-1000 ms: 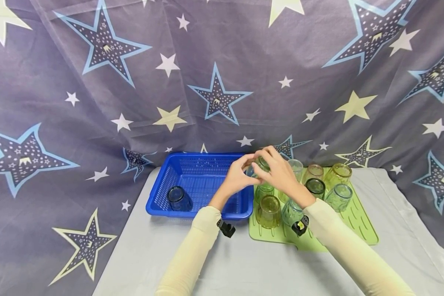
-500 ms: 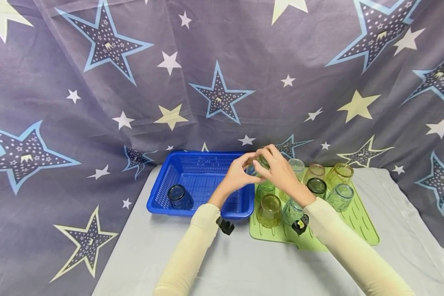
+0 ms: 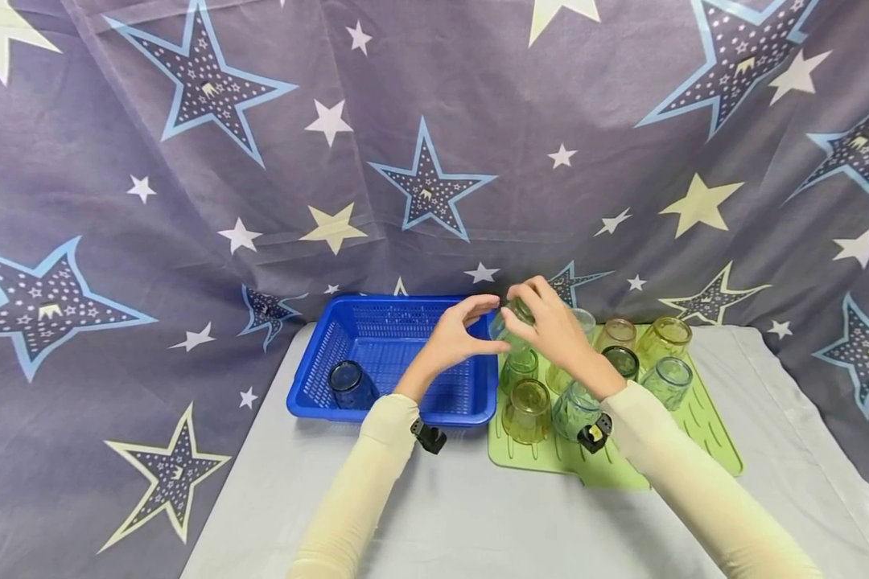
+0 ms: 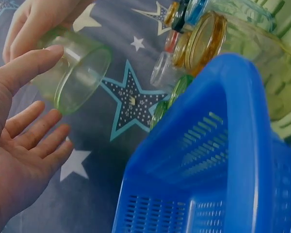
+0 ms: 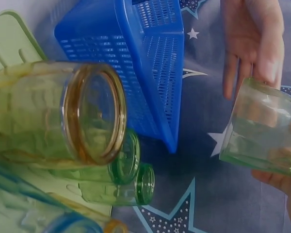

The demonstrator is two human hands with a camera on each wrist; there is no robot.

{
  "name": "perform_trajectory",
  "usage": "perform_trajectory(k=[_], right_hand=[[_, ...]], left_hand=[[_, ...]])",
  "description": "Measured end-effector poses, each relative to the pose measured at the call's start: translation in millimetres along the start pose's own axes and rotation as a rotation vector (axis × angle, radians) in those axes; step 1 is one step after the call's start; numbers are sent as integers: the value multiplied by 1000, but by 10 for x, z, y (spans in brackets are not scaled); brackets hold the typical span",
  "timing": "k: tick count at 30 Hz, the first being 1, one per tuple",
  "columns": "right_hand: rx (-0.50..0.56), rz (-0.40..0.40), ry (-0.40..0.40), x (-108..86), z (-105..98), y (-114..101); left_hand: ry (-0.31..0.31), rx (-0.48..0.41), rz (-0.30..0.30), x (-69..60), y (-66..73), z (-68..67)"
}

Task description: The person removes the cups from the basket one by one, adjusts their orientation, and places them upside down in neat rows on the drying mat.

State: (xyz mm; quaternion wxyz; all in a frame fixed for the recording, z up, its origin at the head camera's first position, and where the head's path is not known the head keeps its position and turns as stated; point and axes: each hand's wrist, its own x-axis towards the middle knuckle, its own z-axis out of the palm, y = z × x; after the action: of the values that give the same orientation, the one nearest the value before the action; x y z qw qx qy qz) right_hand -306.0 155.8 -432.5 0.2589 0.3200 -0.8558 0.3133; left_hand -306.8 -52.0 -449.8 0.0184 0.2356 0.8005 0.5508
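Observation:
My right hand (image 3: 556, 326) grips a pale green clear glass (image 4: 82, 73), raised above the back left of the drying mat. In the left wrist view the glass is tilted, its wide rim turned towards the lower right. My left hand (image 3: 452, 338) is beside it, above the right end of the blue basket, fingers and thumb spread. In the right wrist view the left hand (image 5: 252, 43) is close to the glass; whether any finger touches it I cannot tell. A dark blue glass (image 3: 352, 388) stands in the basket (image 3: 315, 408).
Right of the basket lies a green drying mat (image 3: 543, 466) with several upside-down glasses, among them an amber one (image 3: 527, 412), a dark green one (image 3: 619, 363) and a light blue one (image 3: 668, 382). A star-patterned cloth (image 3: 261, 201) hangs behind the table.
Both hands were round the glass a moment ago. My left hand has moved a little left and its fingers have parted from it, while the right keeps its hold and shifts slightly up and right.

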Motion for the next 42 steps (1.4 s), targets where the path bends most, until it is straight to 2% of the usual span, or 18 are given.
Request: perform_trajectory(k=[7, 14, 21, 25, 28, 33, 38, 42], right_hand=[[-3, 42, -7, -28, -114, 24], [-6, 82, 0, -84, -241, 60], [-4, 84, 29, -134, -399, 117], [-6, 96, 27, -183, -500, 148], [-23, 98, 28, -229, -568, 186], [-60, 92, 36, -320, -657, 268], [-82, 92, 43, -401, -747, 346], [-94, 106, 47, -472, -810, 396]], left_hand=[[23, 56, -48, -78, -38, -242], [31, 106, -141, -188, -84, -601], [42, 224, -247, -317, -168, -954], [22, 311, -292, -404, -223, -1121], [-2, 368, -331, -460, -249, -1211], [-33, 443, -433, -516, -287, -1315], [-82, 541, -480, -556, -340, -1398], [-108, 579, -516, -578, -382, -1438]])
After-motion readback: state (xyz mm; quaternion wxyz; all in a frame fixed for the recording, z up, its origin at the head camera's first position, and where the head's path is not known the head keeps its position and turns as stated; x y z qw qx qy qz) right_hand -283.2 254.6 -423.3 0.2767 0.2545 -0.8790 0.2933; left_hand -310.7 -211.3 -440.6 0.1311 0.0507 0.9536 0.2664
